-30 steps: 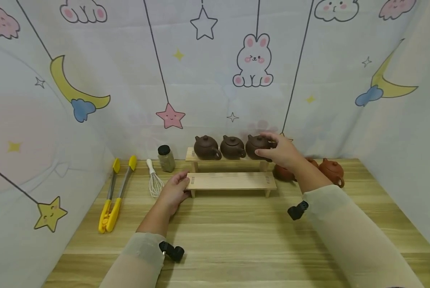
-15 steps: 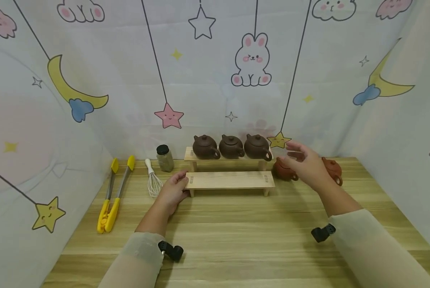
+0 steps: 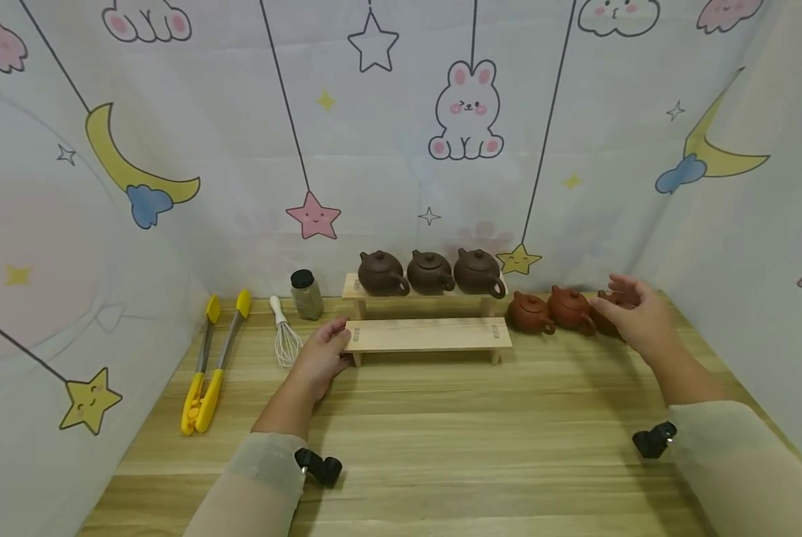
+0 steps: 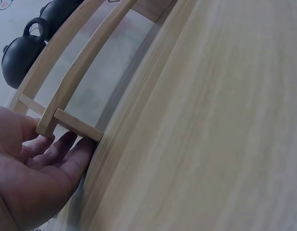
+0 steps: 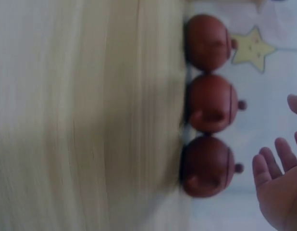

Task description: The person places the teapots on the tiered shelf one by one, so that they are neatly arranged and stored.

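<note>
In the head view my left hand (image 3: 322, 353) grips the left end of a light wooden two-step display stand (image 3: 427, 335). Its thumb lies at the board's end and its fingers reach beneath, by the leg (image 4: 79, 125). Three dark brown teapots (image 3: 430, 272) stand in a row on the upper step; the lower step is bare. To the right, on the table, three reddish clay teapots (image 3: 528, 313) sit side by side. My right hand (image 3: 642, 317), fingers spread and holding nothing, hovers by the rightmost reddish teapot (image 5: 207, 166), partly covering it in the head view.
Left of the stand are a jar with a black lid (image 3: 306, 295), a white-handled whisk (image 3: 285, 333) and yellow-tipped tongs (image 3: 212, 365). A printed white curtain (image 3: 387, 149) closes off the back and both sides of the wood-grain table (image 3: 441, 447).
The right hand has left the rightmost dark teapot and travelled right, past the first two reddish teapots, to the last one. The left hand keeps its place on the stand.
</note>
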Demonstrator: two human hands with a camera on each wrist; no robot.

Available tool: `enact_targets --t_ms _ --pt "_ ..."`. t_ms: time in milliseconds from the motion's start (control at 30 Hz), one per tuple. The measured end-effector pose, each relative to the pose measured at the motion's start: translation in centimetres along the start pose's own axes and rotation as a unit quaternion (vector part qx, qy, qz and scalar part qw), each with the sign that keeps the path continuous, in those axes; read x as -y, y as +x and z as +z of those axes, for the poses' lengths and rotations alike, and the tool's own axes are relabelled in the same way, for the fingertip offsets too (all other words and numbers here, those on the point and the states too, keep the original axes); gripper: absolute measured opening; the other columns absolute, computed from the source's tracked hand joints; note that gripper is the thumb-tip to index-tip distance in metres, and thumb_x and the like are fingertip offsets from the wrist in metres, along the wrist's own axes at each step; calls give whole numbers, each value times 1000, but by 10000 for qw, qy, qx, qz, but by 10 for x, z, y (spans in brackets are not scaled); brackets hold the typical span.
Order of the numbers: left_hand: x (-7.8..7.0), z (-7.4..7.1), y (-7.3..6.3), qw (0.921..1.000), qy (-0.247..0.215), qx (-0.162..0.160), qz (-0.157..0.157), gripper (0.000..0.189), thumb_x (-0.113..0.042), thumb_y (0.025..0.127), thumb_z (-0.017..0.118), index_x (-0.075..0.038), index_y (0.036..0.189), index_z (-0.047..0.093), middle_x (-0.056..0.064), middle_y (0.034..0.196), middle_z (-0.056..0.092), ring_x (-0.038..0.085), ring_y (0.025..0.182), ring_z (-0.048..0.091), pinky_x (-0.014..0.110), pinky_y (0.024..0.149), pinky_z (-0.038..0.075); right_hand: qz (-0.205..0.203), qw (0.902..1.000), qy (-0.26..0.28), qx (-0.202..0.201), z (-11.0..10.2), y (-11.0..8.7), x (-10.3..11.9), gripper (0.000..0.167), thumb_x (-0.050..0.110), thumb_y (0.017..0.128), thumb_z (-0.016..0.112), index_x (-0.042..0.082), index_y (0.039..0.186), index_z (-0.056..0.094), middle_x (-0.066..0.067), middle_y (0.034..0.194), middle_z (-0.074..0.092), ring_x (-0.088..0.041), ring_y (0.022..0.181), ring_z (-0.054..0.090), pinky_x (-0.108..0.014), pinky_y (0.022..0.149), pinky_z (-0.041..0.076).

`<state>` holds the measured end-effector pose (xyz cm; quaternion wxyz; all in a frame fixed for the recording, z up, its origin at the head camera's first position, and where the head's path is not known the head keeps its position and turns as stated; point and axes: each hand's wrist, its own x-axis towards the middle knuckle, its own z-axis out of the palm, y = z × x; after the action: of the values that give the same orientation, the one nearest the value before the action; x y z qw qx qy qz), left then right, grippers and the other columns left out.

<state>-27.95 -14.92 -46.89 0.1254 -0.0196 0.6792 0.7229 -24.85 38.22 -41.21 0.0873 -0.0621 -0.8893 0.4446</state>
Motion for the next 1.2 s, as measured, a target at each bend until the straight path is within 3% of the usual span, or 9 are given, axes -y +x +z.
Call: enact_targets --t_ms 133,200,567,767,1200 --pt "0 0 1 10000 42 -18 -47 53 -15 118 38 -3 168 27 25 173 27 43 161 31 61 128 35 215 9995 -205 -102 -12 7 -12 89 55 103 65 9 170 29 -26 170 37 -51 151 42 -62 112 49" --pt "1 -1 1 9999 75 -34 -74 53 -16 118 38 -3 168 27 24 173 27 42 161 32 60 128 36 296 9990 -318 -86 -15 10 -18 91 56 103 66 8 170 27 -26 171 36 -52 152 39 -68 115 45" --pt "0 -1 -1 9997 229 -41 -114 54 -19 118 40 -6 169 28 22 171 32 41 161 33 62 130 32 672 9942 -586 597 -16 25 -46 102 52 104 66 -6 169 12 -44 168 17 -64 151 28 -74 118 38" --pt "0 -1 0 9996 249 -57 -101 54 -20 118 40 -6 168 29 22 171 32 40 161 33 62 130 32 671 9934 -696 619 -16 31 -56 99 55 104 65 -7 167 19 -46 168 14 -67 150 24 -79 118 33" --pt "-1 -2 -1 9996 244 -73 -92 54 -19 118 41 -6 168 29 22 171 32 41 160 33 62 129 32 674 9949 -543 525 -18 25 -54 97 57 102 66 -6 165 26 -44 168 18 -65 150 26 -76 118 35"
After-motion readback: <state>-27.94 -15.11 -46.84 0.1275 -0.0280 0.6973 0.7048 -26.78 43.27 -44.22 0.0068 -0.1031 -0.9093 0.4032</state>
